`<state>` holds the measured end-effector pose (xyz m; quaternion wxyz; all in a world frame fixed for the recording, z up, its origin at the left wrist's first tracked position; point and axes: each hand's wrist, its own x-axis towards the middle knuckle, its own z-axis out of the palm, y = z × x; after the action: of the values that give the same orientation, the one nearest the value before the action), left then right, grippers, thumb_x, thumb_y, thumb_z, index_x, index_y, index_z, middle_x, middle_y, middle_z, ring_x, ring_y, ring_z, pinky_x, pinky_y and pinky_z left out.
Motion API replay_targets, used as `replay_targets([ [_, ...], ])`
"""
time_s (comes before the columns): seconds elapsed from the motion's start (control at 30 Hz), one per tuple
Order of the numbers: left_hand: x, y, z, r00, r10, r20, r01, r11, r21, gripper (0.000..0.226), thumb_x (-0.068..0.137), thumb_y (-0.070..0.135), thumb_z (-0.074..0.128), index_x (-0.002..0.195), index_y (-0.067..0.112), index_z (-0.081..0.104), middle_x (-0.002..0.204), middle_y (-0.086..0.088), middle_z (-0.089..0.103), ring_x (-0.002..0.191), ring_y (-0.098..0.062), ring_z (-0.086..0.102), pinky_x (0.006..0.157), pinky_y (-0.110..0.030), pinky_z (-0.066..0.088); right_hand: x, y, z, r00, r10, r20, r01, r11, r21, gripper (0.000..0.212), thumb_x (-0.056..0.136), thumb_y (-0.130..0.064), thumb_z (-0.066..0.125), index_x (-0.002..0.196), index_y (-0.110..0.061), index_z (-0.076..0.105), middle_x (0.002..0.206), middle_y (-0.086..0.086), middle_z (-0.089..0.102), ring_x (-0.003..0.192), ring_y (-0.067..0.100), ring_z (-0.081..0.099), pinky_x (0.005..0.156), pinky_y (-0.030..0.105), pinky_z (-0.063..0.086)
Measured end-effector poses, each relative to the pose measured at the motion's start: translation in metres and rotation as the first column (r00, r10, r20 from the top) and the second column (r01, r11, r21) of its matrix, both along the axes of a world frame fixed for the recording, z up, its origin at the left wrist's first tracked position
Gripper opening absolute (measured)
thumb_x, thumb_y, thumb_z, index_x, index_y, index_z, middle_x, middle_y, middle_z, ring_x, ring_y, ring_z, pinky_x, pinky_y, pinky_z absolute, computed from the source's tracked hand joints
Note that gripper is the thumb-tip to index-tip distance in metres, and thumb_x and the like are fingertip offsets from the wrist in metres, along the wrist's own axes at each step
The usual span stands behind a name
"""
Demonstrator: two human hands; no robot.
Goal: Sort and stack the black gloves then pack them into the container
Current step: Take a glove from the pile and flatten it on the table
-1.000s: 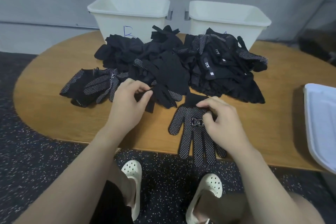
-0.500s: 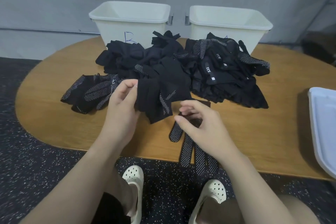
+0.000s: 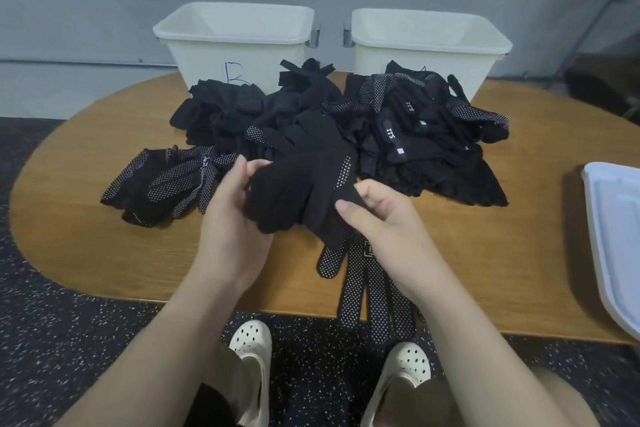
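A big heap of black gloves (image 3: 363,125) covers the middle of the wooden table (image 3: 502,253). I hold one crumpled black glove (image 3: 298,198) just above the table in front of the heap. My left hand (image 3: 228,218) grips its left side. My right hand (image 3: 384,222) pinches its right edge between thumb and fingers. Below my right hand a flat dotted glove (image 3: 367,284) lies at the table's front edge, fingers hanging over. A small stack of dotted gloves (image 3: 162,184) lies to the left.
Two cream bins stand at the back: the left bin (image 3: 235,42) marked with a blue letter, and the right bin (image 3: 429,42). A white lid (image 3: 620,236) lies at the table's right edge. My feet in white clogs (image 3: 252,350) show below the table.
My left hand has pulled a glove out of the heap and lifted it. My right hand left the flat dotted glove and came up to pinch the lifted glove's right edge.
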<state>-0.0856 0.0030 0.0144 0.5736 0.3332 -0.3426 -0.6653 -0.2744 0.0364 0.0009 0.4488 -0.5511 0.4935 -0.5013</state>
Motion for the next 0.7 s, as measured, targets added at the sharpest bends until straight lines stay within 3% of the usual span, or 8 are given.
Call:
replay_targets([
  [0.07, 0.001, -0.003, 0.001, 0.993, 0.057, 0.106, -0.057, 0.998, -0.002, 0.049, 0.103, 0.054, 0.038, 0.110, 0.011, 0.061, 0.104, -0.009, 0.075, 0.096, -0.020, 0.071, 0.083, -0.035, 0.056, -0.004, 0.002, 0.005, 0.999, -0.023, 0.041, 0.024, 1.000, -0.011, 0.005, 0.093, -0.020, 0.069, 0.091, -0.018, 0.072, 0.100, 0.020, 0.072, 0.089, 0.031, 0.068, 0.094, 0.061, 0.052],
  [0.17, 0.003, -0.005, -0.002, 0.950, 0.095, 0.297, -0.051, 0.987, -0.153, 0.051, 0.092, 0.056, 0.058, 0.115, 0.011, 0.062, 0.100, -0.012, 0.076, 0.085, -0.022, 0.070, 0.085, -0.037, 0.057, -0.007, 0.004, 0.009, 0.995, -0.095, 0.016, 0.096, 0.990, -0.100, 0.009, 0.087, -0.027, 0.073, 0.094, -0.022, 0.074, 0.100, 0.028, 0.068, 0.091, 0.047, 0.064, 0.087, 0.067, 0.053],
  [0.3, -0.003, 0.005, -0.005, 0.848, 0.047, 0.528, 0.115, 0.956, -0.270, 0.045, 0.079, 0.045, 0.084, 0.113, 0.018, 0.070, 0.095, 0.003, 0.075, 0.087, -0.013, 0.071, 0.082, -0.027, 0.056, -0.009, 0.011, 0.013, 0.992, -0.110, -0.058, 0.094, 0.969, -0.227, 0.008, 0.093, -0.014, 0.074, 0.092, -0.022, 0.075, 0.091, 0.021, 0.070, 0.089, 0.043, 0.063, 0.080, 0.056, 0.055],
  [0.4, -0.014, 0.013, -0.006, 0.728, 0.123, 0.675, 0.169, 0.921, -0.350, 0.039, 0.079, 0.035, 0.084, 0.115, 0.025, 0.071, 0.101, 0.011, 0.074, 0.091, -0.007, 0.070, 0.082, -0.019, 0.053, -0.006, 0.013, 0.017, 0.997, -0.073, -0.019, 0.067, 0.971, -0.230, 0.020, 0.093, -0.006, 0.074, 0.092, -0.026, 0.077, 0.090, 0.006, 0.076, 0.086, 0.031, 0.069, 0.078, 0.041, 0.058],
  [0.53, -0.019, 0.010, -0.008, 0.676, 0.198, 0.710, 0.148, 0.907, -0.393, 0.020, 0.090, 0.013, 0.076, 0.106, 0.025, 0.075, 0.095, 0.013, 0.075, 0.089, -0.002, 0.070, 0.080, -0.017, 0.052, -0.007, 0.010, 0.015, 0.989, -0.134, -0.058, 0.117, 0.968, -0.224, 0.018, 0.093, -0.011, 0.074, 0.092, -0.028, 0.077, 0.090, 0.008, 0.076, 0.087, 0.031, 0.070, 0.078, 0.043, 0.059],
  [0.63, -0.015, 0.005, -0.005, 0.721, 0.214, 0.659, 0.088, 0.915, -0.393, 0.010, 0.093, 0.007, 0.072, 0.095, 0.016, 0.077, 0.088, 0.006, 0.077, 0.082, -0.003, 0.069, 0.078, -0.017, 0.051, -0.011, 0.009, 0.011, 0.986, -0.165, -0.007, 0.162, 0.973, -0.164, 0.012, 0.090, -0.019, 0.078, 0.094, -0.030, 0.076, 0.093, 0.004, 0.077, 0.089, 0.026, 0.072, 0.083, 0.039, 0.059],
  [0.7, -0.011, 0.004, -0.002, 0.770, 0.203, 0.605, 0.052, 0.925, -0.377, 0.010, 0.094, 0.006, 0.070, 0.093, 0.013, 0.076, 0.084, 0.005, 0.076, 0.080, -0.003, 0.069, 0.074, -0.017, 0.052, -0.012, 0.008, 0.010, 0.996, -0.089, 0.000, 0.089, 0.994, -0.071, 0.011, 0.088, -0.026, 0.080, 0.084, -0.031, 0.072, 0.081, -0.004, 0.069, 0.081, 0.016, 0.066, 0.082, 0.030, 0.055],
])
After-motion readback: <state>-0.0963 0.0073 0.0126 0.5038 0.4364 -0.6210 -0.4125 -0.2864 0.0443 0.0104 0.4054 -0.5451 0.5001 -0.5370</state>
